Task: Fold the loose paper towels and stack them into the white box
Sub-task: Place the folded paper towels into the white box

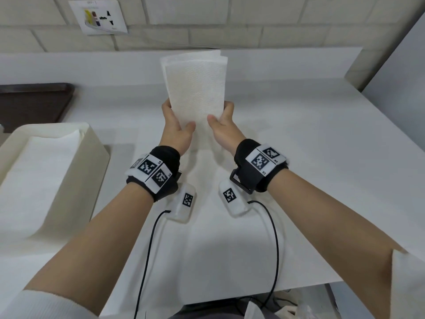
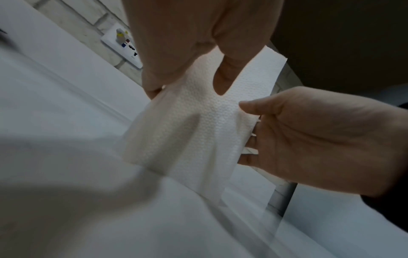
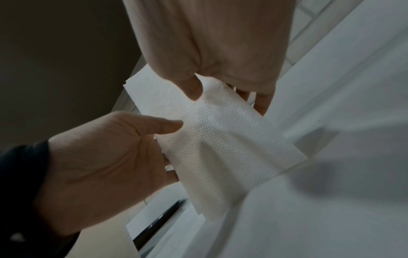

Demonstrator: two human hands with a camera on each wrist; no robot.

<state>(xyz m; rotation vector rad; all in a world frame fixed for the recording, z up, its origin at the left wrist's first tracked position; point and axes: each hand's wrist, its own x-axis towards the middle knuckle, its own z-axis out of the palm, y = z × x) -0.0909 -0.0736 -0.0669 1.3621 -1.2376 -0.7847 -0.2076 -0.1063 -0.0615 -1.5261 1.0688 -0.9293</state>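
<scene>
Around us, the white table (image 1: 299, 139) runs back to a pale brick wall (image 1: 207, 31), where a white wall socket plate (image 1: 99, 17) sits at the upper left, and a dark brown tray (image 1: 34, 104) lies at the far left edge, just behind the white box (image 1: 92, 162). Nothing stands between our hands and the box; only the black cables (image 1: 147, 261) from the wrist bands trail down over the near edge of the table. We hold one folded paper towel (image 1: 195, 88) upright above the middle of the table, clear of the surface, with its layered top edges fanning slightly apart. Our left hand (image 1: 176, 128) grips its lower left edge, thumb pressed on the near face and fingers curled behind (the left wrist view shows the thumb flat on the embossed paper). Our right hand (image 1: 224, 126) grips the lower right edge the same way, thumb in front, fingers wrapped around the back. Both grips are narrow, closed on the towel itself. The white box sits on the table to our left, well apart from the held towel, and it holds a flat layer of white paper towels (image 1: 39, 171) filling most of its floor.
</scene>
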